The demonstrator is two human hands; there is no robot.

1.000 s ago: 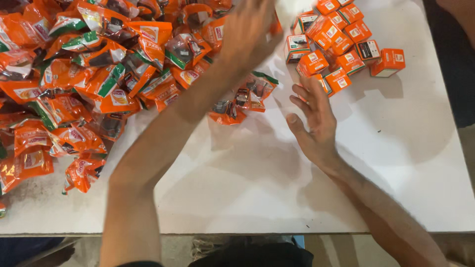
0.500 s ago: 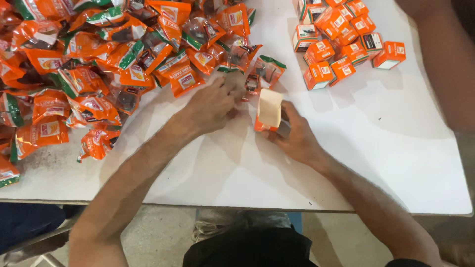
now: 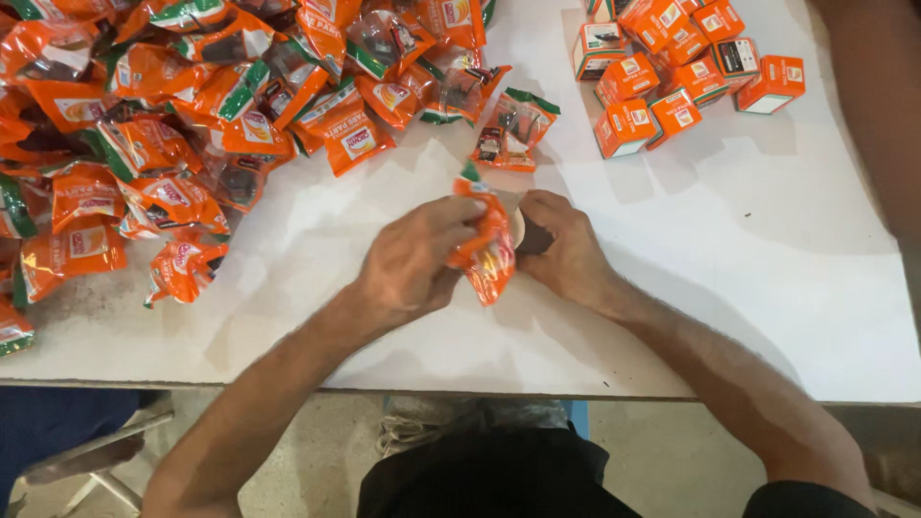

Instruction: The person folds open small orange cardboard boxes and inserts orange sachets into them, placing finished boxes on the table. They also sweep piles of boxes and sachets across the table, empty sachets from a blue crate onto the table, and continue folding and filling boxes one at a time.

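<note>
My left hand (image 3: 414,261) grips an orange plastic packet (image 3: 487,251) and holds it upright over the white table (image 3: 748,288). My right hand (image 3: 561,247) is closed around a small box (image 3: 516,223), mostly hidden behind the packet and my fingers; only a pale edge of the box shows. The packet's end touches the box's opening. Both hands meet near the table's middle, close to its front edge.
A large heap of orange and green packets (image 3: 192,115) covers the table's left and far side. One loose packet (image 3: 513,129) lies just beyond my hands. Several small orange boxes (image 3: 672,67) are grouped at the far right. Another person's arm (image 3: 878,105) is at the right edge.
My left hand reached into the heap, took a packet and brought it back. My right hand picked up a small box, and both hands have come together at the table's middle.
</note>
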